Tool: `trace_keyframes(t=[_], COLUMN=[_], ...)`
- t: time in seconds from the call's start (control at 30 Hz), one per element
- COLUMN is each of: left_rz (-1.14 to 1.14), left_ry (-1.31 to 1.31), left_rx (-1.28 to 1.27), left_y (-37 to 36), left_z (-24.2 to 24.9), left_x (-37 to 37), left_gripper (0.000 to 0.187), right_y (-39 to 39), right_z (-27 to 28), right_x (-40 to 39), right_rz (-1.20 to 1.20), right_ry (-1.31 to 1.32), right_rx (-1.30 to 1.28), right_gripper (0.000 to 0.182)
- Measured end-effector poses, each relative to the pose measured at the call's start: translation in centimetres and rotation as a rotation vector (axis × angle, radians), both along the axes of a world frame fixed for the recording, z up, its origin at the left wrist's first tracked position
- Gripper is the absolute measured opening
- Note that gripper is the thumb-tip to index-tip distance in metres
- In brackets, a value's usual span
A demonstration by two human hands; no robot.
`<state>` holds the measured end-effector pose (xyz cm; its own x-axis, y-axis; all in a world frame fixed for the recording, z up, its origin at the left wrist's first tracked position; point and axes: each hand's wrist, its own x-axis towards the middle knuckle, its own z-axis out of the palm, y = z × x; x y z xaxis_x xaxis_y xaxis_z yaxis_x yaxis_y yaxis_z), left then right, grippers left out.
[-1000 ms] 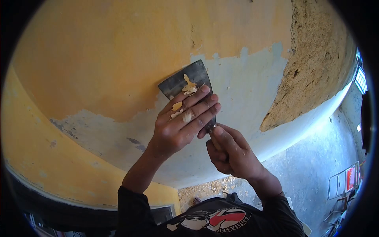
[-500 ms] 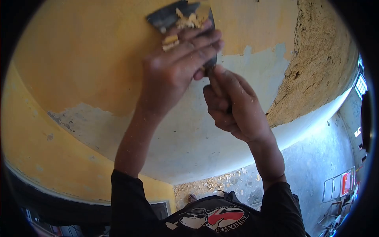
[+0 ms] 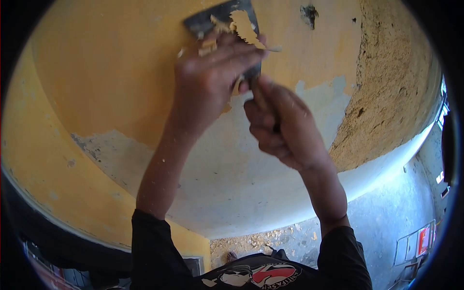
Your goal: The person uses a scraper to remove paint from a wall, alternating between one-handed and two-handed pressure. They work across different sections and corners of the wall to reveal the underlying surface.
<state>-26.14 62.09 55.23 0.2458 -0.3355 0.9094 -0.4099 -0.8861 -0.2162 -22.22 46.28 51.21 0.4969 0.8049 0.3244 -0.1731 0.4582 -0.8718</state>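
A wide, dark-bladed scraper (image 3: 208, 20) lies against the yellow-painted wall at the top of the head view. My right hand (image 3: 285, 123) is closed around its handle, which is mostly hidden by the fingers. Across the blade, my left hand (image 3: 210, 75) presses with its fingers close together, its thumb tip showing near the handle. A curled flake of yellow paint (image 3: 245, 29) sits on the blade by the left fingertips. Smaller flakes lie on the blade and the left hand. Below the scraper, the wall shows a pale bared patch (image 3: 232, 159) with a ragged paint edge.
Rough brown bare plaster (image 3: 386, 92) runs down the wall's right side. A dark hole (image 3: 309, 17) marks the paint at upper right. Paint chips (image 3: 270, 239) litter the floor near a foot (image 3: 232, 256). A metal-framed chair (image 3: 411, 244) stands at lower right.
The larger paint flake now stands up from the blade and reaches past the left fingertips. The view has shifted slightly, bringing the wall hole into sight. Both hands stay on the scraper.
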Motion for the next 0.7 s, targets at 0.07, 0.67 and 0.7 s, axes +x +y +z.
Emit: trace_keyframes(t=[0.07,0.67,0.7], left_rz=[-0.067,0.077,0.070], left_ry=[0.079,-0.120,-0.082], left_rx=[-0.094,-0.023,-0.077], left_y=[-0.2,-0.6,-0.6], left_z=[0.9,-5.3,-10.5], left_x=[0.0,-1.8,-2.5], left_gripper=[0.026,0.029,0.028], right_y=[-0.3,-1.6,-2.5], right_z=[1.8,-3.6,-7.0], right_x=[-0.1,-1.1,-2.0], right_rz=[0.052,0.090,0.093], right_ry=[-0.001,-0.172,-0.162], right_rx=[0.082,-0.112,-0.199], right_gripper=[0.033,0.037,0.036])
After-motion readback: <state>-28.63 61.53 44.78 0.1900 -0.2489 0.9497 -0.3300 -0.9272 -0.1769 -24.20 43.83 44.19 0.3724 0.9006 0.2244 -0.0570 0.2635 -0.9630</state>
